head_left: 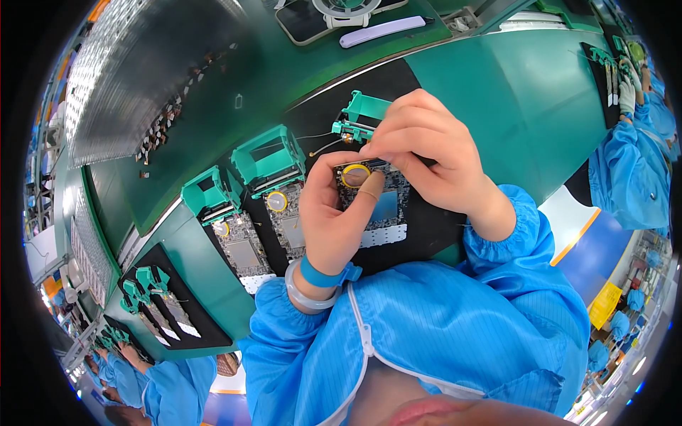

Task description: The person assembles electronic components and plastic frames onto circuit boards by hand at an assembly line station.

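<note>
Your left fingers straddle the yellow-ringed silver coin cell on the grey rectangular circuit board beneath; grip unclear. Your right fingers pinch together, contents hidden. Cell's in place; thin gold-tipped cable left of them looks not yet connected.

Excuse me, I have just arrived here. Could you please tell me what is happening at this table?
A person in a blue jacket is working on a circuit board. The left hand is at the board, its thumb beside a yellow-ringed round part. The right hand has its fingertips together near the board's upper edge, by a green frame; whether they pinch something small cannot be told. Two similar boards with green frames lie to the left on the black mat.
</note>
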{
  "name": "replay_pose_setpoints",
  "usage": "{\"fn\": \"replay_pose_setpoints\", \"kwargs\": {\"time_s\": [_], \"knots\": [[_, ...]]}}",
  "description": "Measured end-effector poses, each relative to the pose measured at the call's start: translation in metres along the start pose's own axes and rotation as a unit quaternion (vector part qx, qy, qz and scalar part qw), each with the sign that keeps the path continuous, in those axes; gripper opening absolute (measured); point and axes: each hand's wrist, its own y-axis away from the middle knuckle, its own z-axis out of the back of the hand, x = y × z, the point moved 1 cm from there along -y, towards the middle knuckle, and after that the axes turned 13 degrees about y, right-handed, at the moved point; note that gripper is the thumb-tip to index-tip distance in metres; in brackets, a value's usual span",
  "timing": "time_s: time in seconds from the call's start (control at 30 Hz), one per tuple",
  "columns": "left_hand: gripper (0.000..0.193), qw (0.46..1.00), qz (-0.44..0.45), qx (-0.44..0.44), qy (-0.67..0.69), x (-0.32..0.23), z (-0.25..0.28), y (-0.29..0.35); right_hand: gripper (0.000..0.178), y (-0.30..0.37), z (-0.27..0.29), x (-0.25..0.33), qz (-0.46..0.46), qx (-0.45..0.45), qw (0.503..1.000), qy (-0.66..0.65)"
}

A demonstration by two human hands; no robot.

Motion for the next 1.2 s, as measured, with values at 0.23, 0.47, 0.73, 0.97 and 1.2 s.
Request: {"fn": "replay_pose_setpoints", "kwargs": {"time_s": [0.23, 0.47, 0.73, 0.97, 1.2], "knots": [[0.027, 1.000, -0.012, 0.005, -0.005, 0.001, 0.000, -0.001, 0.021, 0.000, -0.001, 0.000, 0.000, -0.006, 1.000, 0.004], [0.026, 1.000, -0.012, 0.012, -0.004, 0.002, 0.002, -0.001, 0.023, 0.000, 0.001, 0.000, 0.000, 0.005, 1.000, -0.011], [0.025, 0.999, -0.027, 0.018, -0.001, 0.002, 0.000, -0.001, 0.027, 0.001, 0.004, -0.002, 0.040, 0.052, 0.998, -0.021], [0.020, 1.000, -0.017, 0.005, 0.014, -0.001, 0.003, -0.001, 0.047, 0.011, -0.004, 0.001, -0.134, 0.085, 0.968, -0.193], [0.017, 0.998, -0.059, -0.022, -0.018, 0.001, 0.000, 0.001, 0.045, 0.009, -0.006, 0.001, -0.168, 0.109, 0.942, -0.269]]}}
